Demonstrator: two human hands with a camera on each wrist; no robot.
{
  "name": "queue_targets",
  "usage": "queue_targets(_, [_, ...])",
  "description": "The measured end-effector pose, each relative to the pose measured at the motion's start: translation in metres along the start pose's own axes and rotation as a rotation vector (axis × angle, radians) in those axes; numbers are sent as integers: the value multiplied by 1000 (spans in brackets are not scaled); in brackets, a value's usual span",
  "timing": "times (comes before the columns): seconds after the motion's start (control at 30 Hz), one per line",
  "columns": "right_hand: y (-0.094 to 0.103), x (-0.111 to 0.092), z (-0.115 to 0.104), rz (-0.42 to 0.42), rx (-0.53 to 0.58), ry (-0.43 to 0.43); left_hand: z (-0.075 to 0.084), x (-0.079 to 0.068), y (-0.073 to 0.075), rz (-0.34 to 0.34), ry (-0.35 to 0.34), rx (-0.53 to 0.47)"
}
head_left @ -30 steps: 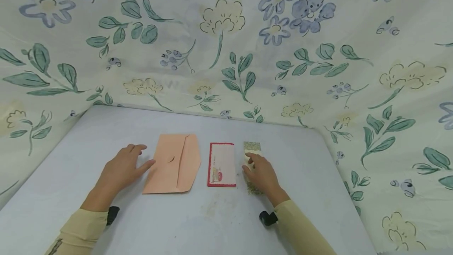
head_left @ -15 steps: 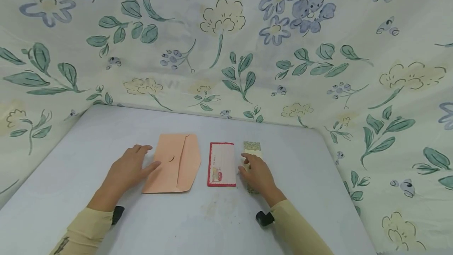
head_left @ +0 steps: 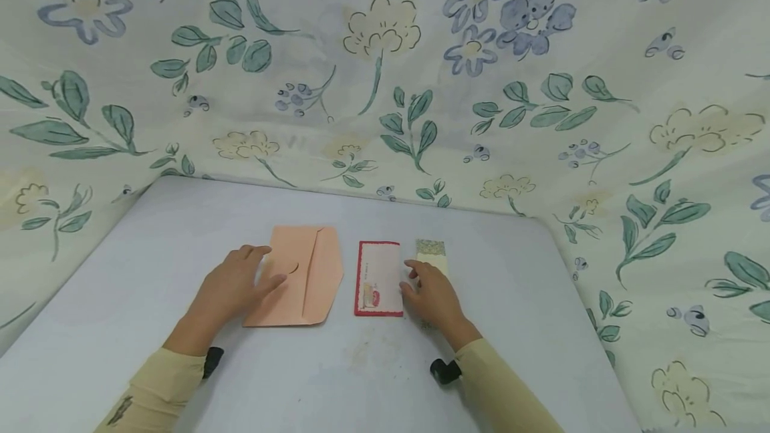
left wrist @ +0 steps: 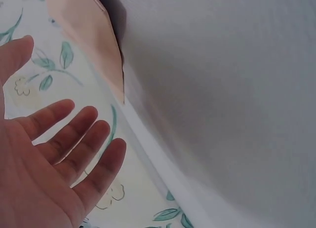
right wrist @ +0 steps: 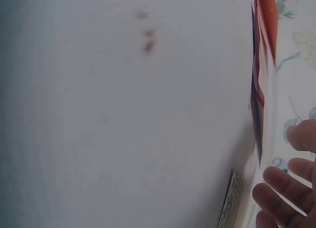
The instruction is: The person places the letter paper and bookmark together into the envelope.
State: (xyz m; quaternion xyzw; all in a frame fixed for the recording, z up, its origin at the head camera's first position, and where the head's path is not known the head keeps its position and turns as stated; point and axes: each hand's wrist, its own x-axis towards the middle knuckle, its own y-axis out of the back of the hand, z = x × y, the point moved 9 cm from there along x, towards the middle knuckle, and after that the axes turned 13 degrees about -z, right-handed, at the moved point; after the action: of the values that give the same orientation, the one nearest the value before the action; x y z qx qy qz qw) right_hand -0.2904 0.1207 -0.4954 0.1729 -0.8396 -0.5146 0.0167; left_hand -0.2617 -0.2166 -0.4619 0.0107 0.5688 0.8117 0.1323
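Head view: on a white table (head_left: pixel 361 386), the left hand (head_left: pixel 231 289), fingers loosely extended, overlaps a peach envelope (head_left: pixel 319 279) left of center; a red-edged card (head_left: pixel 380 279) lies at center; the right hand (head_left: pixel 438 299), fingers relaxed, overlaps a patterned strip (head_left: pixel 430 248) right of center. Left wrist view: spread fingers, lower left; envelope, upper left. Right wrist view: gently bent fingers, lower right; strip, bottom right.

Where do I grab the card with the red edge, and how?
I'd pinch the red-edged card by the middle of its right long edge, coming from the right. It looks thin and lies about flat, so an edge should be easiest to lift. The right hand is beside that edge, while the peach envelope lies on the other side.
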Motion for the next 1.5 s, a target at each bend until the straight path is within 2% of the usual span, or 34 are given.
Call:
queue_targets(0.37, [-2,0,-8,0,1,19,14,5,-5,8,1,6])
queue_targets(0.63, [-6,2,-13,-11,-5,24,21,8,-9,24,5,57])
queue_targets(0.87, [-7,4,-18,-19,0,29,30,11,-13,12,-15,96])
queue_targets(1.23, [-11,8,-26,-20,-30,56,33,14,-20,-34,2,70])
queue_targets(1.5, [-14,10,-35,-32,1,80,35,15,-25,-56,-9,60])
